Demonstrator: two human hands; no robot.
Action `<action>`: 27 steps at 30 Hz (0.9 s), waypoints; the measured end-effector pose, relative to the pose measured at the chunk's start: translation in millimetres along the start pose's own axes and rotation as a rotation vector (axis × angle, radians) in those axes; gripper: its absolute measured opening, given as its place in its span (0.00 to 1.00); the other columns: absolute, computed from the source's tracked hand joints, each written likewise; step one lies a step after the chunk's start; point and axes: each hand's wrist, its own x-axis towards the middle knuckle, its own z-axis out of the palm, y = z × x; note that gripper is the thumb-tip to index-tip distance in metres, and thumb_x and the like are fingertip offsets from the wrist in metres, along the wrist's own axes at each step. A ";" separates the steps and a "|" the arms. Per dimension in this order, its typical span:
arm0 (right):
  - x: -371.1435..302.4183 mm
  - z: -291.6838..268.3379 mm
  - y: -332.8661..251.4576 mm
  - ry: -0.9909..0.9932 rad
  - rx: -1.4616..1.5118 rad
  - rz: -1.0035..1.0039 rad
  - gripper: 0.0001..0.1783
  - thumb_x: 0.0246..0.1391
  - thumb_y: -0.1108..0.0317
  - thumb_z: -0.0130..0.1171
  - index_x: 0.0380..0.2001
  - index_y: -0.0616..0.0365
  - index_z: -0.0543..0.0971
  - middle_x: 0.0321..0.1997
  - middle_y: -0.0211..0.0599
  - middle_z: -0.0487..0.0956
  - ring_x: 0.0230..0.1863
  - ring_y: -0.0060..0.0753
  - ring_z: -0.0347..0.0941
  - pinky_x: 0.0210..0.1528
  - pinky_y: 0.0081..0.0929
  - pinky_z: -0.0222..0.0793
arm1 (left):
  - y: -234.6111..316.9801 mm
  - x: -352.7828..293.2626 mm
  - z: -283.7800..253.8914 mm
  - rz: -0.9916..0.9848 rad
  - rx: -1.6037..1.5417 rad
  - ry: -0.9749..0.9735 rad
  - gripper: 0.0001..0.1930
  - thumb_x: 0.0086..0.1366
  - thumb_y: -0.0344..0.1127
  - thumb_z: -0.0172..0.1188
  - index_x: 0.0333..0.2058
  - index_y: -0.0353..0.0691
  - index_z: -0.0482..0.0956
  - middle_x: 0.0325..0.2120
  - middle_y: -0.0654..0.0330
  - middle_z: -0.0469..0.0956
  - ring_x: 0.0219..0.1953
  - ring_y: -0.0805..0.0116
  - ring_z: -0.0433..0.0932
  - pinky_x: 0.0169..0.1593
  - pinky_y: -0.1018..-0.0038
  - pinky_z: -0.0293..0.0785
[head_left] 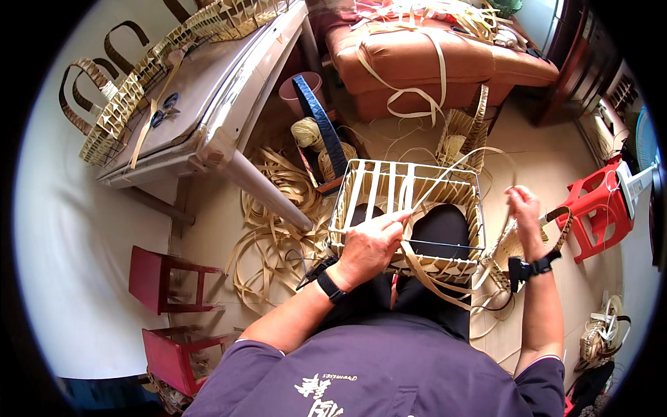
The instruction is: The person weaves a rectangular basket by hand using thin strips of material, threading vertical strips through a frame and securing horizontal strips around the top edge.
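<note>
A rectangular wire-framed basket (475, 201), part wrapped in pale flat strips, rests across my thighs. Several strips run over the left half of its open side; through the right half my dark trousers show. My left hand (372, 244) is closed at the middle of the near part, thumb and fingers pinching a strip where it meets the frame. From there the pale strip (445, 176) rises, loops up to the right and comes down to my right hand (524, 206). That hand, raised right of the basket, is closed on the strip. Loose strip lengths (425, 278) hang at the near side.
A pile of strips (267, 236) covers the floor at left, near a box with a blue handle (321, 118) and a pink bin (299, 90). Scissors (164, 111) lie on the table (215, 90). Handled baskets (464, 132) stand ahead and right. A red stool (599, 208) is at right.
</note>
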 end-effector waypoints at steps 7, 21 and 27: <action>-73.5 -66.3 -73.7 0.210 -0.171 -0.577 0.10 0.78 0.71 0.60 0.47 0.62 0.89 0.31 0.16 0.76 0.31 0.10 0.67 0.32 0.18 0.61 | 3.1 0.8 0.9 0.035 0.016 0.034 0.09 0.70 0.32 0.67 0.47 0.41 0.84 0.56 0.60 0.88 0.51 0.57 0.89 0.46 0.63 0.86; -147.0 59.5 -61.1 -0.720 -0.594 -0.401 0.16 0.66 0.70 0.70 0.56 0.57 0.88 0.47 0.51 0.90 0.47 0.58 0.88 0.51 0.45 0.84 | 10.1 13.6 8.9 0.023 -0.046 0.074 0.07 0.69 0.31 0.67 0.45 0.41 0.86 0.52 0.60 0.91 0.52 0.57 0.90 0.49 0.64 0.86; -169.5 121.0 -66.7 -0.845 -0.564 -0.345 0.16 0.72 0.67 0.65 0.58 0.60 0.79 0.41 0.60 0.87 0.44 0.68 0.85 0.47 0.54 0.82 | 8.5 11.4 9.1 -0.017 -0.046 0.076 0.10 0.67 0.29 0.67 0.46 0.41 0.87 0.51 0.59 0.91 0.51 0.55 0.90 0.50 0.63 0.87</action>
